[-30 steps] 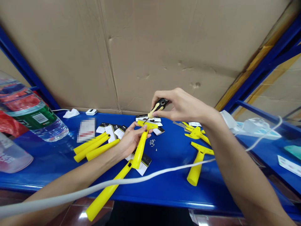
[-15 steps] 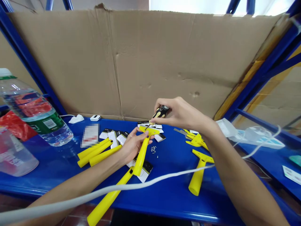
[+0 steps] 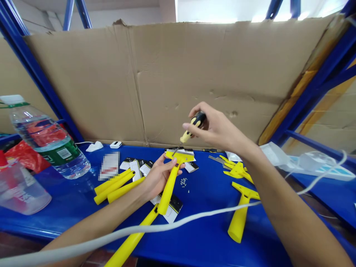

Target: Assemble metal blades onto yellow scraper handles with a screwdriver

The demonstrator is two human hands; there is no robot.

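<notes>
My left hand (image 3: 157, 178) grips a yellow scraper (image 3: 168, 191) just below its wide head, with the handle slanting down toward me. In my right hand (image 3: 213, 128) is a screwdriver (image 3: 187, 135) with a black and cream handle, held tilted between thumb and fingers. Its tip meets the left part of the scraper's head; the exact contact is too small to make out. Several small screws (image 3: 183, 182) lie loose on the blue table (image 3: 203, 222) beside the scraper. Under the left hand are black and white packets (image 3: 174, 209), partly hidden.
Yellow handles (image 3: 119, 191) lie left, a long one (image 3: 130, 243) juts over the front edge. Another scraper (image 3: 239, 215) and yellow heads (image 3: 237, 171) lie right. A white cable (image 3: 191, 217) crosses in front. A water bottle (image 3: 59, 148) stands left; a cardboard sheet (image 3: 194, 74) closes the back.
My right hand has risen slightly and its fingers have loosened around the screwdriver, which stands a little steeper. The scraper stays in my left hand. The view has shifted slightly.
</notes>
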